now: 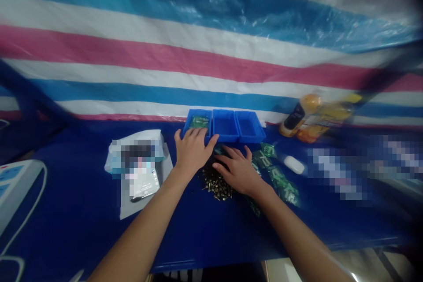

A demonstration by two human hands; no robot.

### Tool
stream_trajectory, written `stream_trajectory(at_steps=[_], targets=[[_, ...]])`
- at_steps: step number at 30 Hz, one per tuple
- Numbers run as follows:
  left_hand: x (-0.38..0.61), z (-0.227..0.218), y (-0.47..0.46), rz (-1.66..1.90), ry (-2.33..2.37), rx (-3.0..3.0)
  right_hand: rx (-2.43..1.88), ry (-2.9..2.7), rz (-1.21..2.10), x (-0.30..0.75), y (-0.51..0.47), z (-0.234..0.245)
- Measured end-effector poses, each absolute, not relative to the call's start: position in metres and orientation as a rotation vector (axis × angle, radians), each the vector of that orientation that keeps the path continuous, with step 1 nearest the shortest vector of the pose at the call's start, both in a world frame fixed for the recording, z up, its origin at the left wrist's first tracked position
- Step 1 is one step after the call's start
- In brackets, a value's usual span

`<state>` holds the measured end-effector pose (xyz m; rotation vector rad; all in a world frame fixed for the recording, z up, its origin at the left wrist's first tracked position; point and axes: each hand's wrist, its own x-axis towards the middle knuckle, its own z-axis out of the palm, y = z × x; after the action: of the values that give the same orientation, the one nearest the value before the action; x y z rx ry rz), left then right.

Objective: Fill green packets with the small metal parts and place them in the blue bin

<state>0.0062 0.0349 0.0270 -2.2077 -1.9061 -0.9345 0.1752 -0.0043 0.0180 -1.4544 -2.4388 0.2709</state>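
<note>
My left hand (192,150) is open with its fingers spread, just in front of the left blue bin (189,122). Small green packets (199,122) lie inside that bin. Beside it, my right hand (238,169) rests palm down, fingers apart, at a pile of small brass-coloured metal pieces, perhaps screws (218,185); it covers part of the pile. Whether its fingertips touch a piece, I cannot tell. Clear bags with green contents (277,176) are strewn to the right of this hand.
A middle bin (225,125) and a right bin (250,124) adjoin the left one. Bottles (302,114) and a white oval object (294,164) are to the right. A white pack (155,141), a paper sheet (127,209) and a power strip (23,185) are leftward on the blue tabletop (205,238).
</note>
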Motion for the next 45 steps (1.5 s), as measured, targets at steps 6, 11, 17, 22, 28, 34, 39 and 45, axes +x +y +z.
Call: stream_trajectory(at_steps=[6, 11, 17, 22, 28, 34, 39, 45], targets=[[0.0028, 0.0237, 0.0363, -0.880, -1.879, -2.235, -1.450, -2.394, 0.305, 0.1754, -0.0037, 0.0190], [0.0006, 0.0215, 0.0379, -0.836, -1.901, -2.266, -1.459, -2.359, 0.321, 0.1765, -0.0030, 0.0202], [0.0007, 0.0214, 0.0393, -0.919, -1.914, -2.280, -1.446, -2.288, 0.310, 0.1766, -0.0009, 0.0187], [0.0006, 0.0238, 0.0390, -1.003, -1.923, -2.214, -1.456, -2.251, 0.316, 0.1775, 0.0000, 0.0184], [0.0022, 0.0241, 0.0349, -0.948, -1.956, -2.196, -1.443, -2.250, 0.332, 0.1779, -0.0002, 0.0186], [0.0040, 0.0260, 0.0324, -0.922, -1.906, -2.228, -1.454, -2.253, 0.334, 0.1786, 0.0006, 0.0178], [0.0038, 0.0240, 0.0328, -0.869, -1.936, -2.241, -1.458, -2.255, 0.322, 0.1787, 0.0015, 0.0168], [0.0029, 0.0228, 0.0341, -0.896, -1.893, -2.256, -1.459, -2.249, 0.330, 0.1779, 0.0017, 0.0154]])
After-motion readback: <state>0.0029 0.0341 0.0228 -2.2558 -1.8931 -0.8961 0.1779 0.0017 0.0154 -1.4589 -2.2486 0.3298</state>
